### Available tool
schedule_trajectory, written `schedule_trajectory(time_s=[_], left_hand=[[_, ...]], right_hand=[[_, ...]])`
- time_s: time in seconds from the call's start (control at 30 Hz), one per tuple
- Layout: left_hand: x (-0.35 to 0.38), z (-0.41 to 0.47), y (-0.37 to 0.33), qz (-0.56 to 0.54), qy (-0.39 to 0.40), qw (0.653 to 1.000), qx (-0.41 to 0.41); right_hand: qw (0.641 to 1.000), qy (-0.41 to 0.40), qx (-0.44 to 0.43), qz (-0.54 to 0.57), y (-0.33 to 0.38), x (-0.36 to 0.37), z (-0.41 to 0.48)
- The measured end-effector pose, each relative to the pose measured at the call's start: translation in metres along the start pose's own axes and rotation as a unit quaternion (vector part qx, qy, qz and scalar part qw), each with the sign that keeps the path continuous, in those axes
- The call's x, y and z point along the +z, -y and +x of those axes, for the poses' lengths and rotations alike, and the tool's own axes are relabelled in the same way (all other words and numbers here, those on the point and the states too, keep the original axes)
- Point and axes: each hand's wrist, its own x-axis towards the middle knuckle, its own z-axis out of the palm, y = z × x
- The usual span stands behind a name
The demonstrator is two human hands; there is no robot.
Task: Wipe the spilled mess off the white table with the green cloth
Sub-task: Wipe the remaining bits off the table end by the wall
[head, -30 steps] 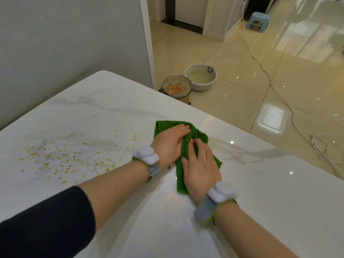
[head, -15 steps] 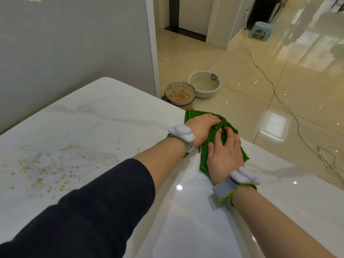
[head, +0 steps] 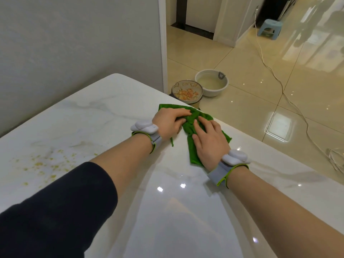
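Looks down from the head camera on a glossy white marble-veined table (head: 167, 211). Finds the crumpled green cloth (head: 192, 151) at the table's far edge, right of middle, well apart from the spilled mess of yellowish crumbs and specks (head: 42, 164) scattered over the left part of the top. Shows the left hand (head: 168, 121) on the cloth's left part, fingers curled together and clamped on a bunched fold. Shows the right hand (head: 208, 140) laid flat on the cloth's right part, fingers straight and slightly apart, palm pressing the fabric to the table. Picks out a white-and-grey left wristband (head: 144, 127) with green trim, a matching right wristband (head: 235, 159), and a dark sleeve (head: 55, 211) pushed up the left forearm. Beyond the edge, takes in a shiny beige tile floor (head: 242, 71), with a round metal-rimmed bin of orange scraps (head: 187, 90) close to the table's far edge and a white plastic basin of pale liquid (head: 211, 82) just beside it. Farther off, catches a white cable (head: 279, 84) trailing across the tiles and a small light-blue stool (head: 269, 27). To the left, meets a plain grey wall (head: 74, 34).
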Motion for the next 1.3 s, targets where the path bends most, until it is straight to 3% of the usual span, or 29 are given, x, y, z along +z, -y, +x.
schedule_trajectory(time_s=[0.13,0.33,0.57,0.8,1.1,1.3], left_hand=[[-0.012,-0.001,0.016,0.001,0.008,1.000,-0.006],[-0.018,0.017,0.019,0.029,0.010,0.999,-0.034],[-0.043,-0.050,0.041,-0.013,-0.001,0.999,-0.036],[-0.049,-0.027,0.034,0.044,0.019,0.995,-0.087],[-0.059,-0.096,0.033,0.035,-0.014,0.996,-0.080],[-0.057,-0.079,0.031,0.042,-0.031,0.991,-0.125]], right_hand=[[1.000,0.014,-0.021,-0.011,0.007,0.003,0.012],[0.997,0.057,0.060,-0.008,0.015,0.019,0.057],[0.998,-0.009,-0.067,0.010,0.049,0.013,0.014],[1.000,0.024,-0.014,0.009,0.057,0.025,0.043],[0.993,-0.033,-0.113,0.010,0.076,0.015,-0.005],[0.998,0.039,-0.046,0.028,0.088,0.027,0.018]])
